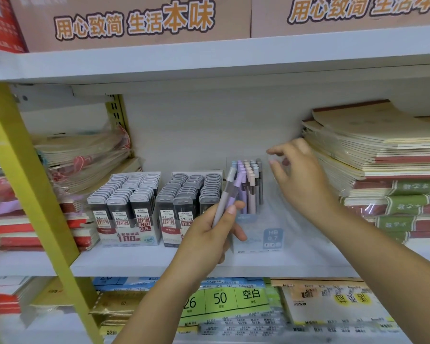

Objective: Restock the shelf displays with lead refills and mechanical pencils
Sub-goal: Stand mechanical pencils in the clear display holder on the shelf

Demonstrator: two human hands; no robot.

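Mechanical pencils (pixel 225 194), two slim plastic ones, one pale grey and one lilac, lie side by side in the left hand (pixel 209 234), just in front of the clear plastic pencil display box (pixel 271 234) on the white shelf (pixel 283 264). The left grip is closed round the lower barrels, thumb pressed across them, caps pointing up and away. The right hand (pixel 301 180) hovers at the box's upper right corner, its grip spread, thumb and forefinger apart; whether they touch the clear wall cannot be told.

Handling, as judged: each pencil is light, stiff and smooth, so liable to slip or roll. The mid-barrel is the sound place to hold, and the tip end should enter the box first. The box looks light and thin-walled and may slide or tip if pushed.

Counts: two pencils in hand. One display box, holding a block of pastel standing pencils (pixel 250 182) too crowded to count exactly. Two lead refill trays left of it, the 0.5 tray (pixel 124 207) and the 0.7 tray (pixel 184 207), each showing three columns of grey-capped cases.
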